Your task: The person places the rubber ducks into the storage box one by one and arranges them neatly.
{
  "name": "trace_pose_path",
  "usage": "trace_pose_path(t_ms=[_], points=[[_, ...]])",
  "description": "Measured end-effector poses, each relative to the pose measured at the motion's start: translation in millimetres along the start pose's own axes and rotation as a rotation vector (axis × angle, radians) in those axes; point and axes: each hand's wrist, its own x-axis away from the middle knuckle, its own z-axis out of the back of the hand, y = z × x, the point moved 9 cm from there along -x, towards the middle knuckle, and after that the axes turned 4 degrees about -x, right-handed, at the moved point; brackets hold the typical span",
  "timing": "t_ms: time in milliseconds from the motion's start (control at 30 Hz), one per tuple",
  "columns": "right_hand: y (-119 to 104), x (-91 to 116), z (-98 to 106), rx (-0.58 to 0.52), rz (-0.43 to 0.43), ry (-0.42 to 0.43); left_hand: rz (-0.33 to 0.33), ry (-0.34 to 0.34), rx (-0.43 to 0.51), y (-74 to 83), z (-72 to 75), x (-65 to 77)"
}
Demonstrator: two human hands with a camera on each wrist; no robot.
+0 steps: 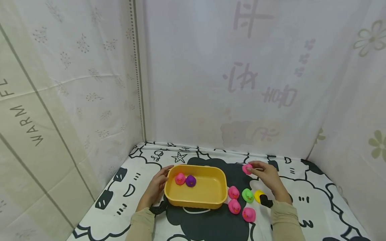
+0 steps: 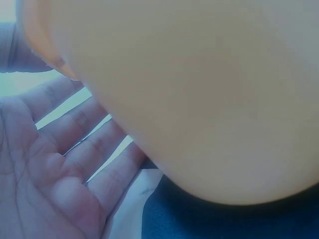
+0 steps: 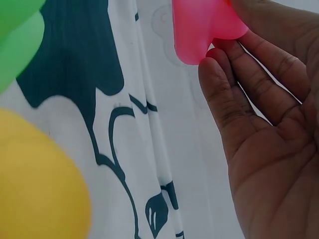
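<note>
A yellow plastic tub stands on the printed cloth, with a pink rubber duck and a purple rubber duck inside. My left hand is at the tub's left side, its fairly straight fingers touching the outer wall; the thumb is partly hidden by the rim. To the right of the tub, my right hand pinches another pink rubber duck between thumb and fingertips. The right wrist view shows this duck near the top edge, cut off by the frame.
Right of the tub sit several more pink ducks, a green duck and a yellow duck beside the right wrist strap. Patterned curtains rise behind and on both sides of the cloth.
</note>
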Motion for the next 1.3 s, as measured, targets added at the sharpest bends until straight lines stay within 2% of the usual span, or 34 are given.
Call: trace_pose_path(t_ms=[200,500,767,1067,1200,1300], points=[[-12.2,-3.6,-8.2,0.023,0.017,-0.012,0.001,0.008,-0.007,1.4,0.3,0.1],[-25.7,-8.6,-15.7,-0.003,0.034,-0.030,0.012,0.015,0.001,0.3,0.2,0.2],[-35.6,-15.0,-24.1,-0.025,0.052,-0.047,0.004,-0.004,0.021,-0.6,-1.0,-0.3],[-57.4,-19.8,-33.9,-0.036,0.104,-0.071,-0.005,-0.025,0.020,1.8,-2.3,-1.3],[-68.3,-20.8,-47.4,-0.052,0.139,-0.112,-0.008,-0.031,0.021,0.9,-2.8,-1.6],[-80.5,-19.8,-62.9,-0.070,0.173,-0.184,-0.009,-0.021,0.014,0.3,-1.9,-1.0]])
